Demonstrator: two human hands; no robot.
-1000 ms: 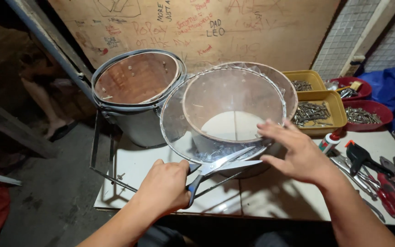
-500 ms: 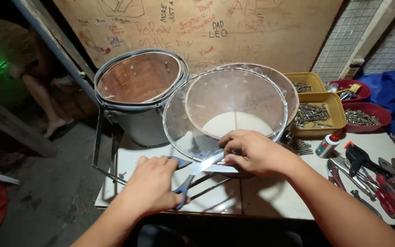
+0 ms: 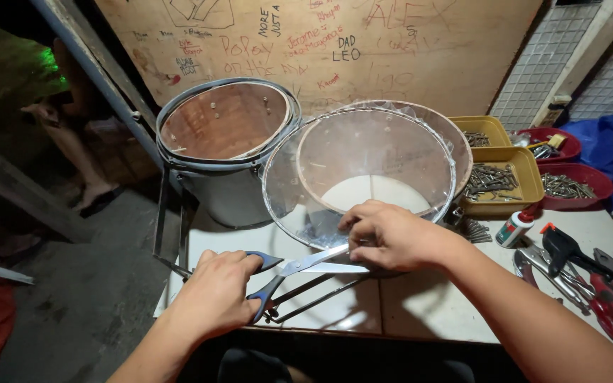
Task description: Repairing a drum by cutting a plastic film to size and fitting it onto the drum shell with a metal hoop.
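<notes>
A clear plastic sheet [image 3: 363, 159] lies stretched over a round drum shell [image 3: 455, 142] on the white table [image 3: 434, 312]. My left hand [image 3: 214, 294] grips blue-handled scissors [image 3: 299, 268], blades open and pointing right at the sheet's near edge. My right hand [image 3: 391, 237] presses down on the near rim of the plastic, fingers curled over the scissor blades.
A second grey drum shell [image 3: 225, 184] stands at the left. Yellow trays [image 3: 509, 181] and red bowls [image 3: 576, 184] of screws sit at the right, with a glue bottle [image 3: 514, 228] and red-handled pliers [image 3: 604, 298]. A person's leg [image 3: 83, 167] is at the far left.
My right hand slid left along the near rim of the plastic, onto the scissor blades. My left hand with the scissors shifted slightly right and the view tilted a little.
</notes>
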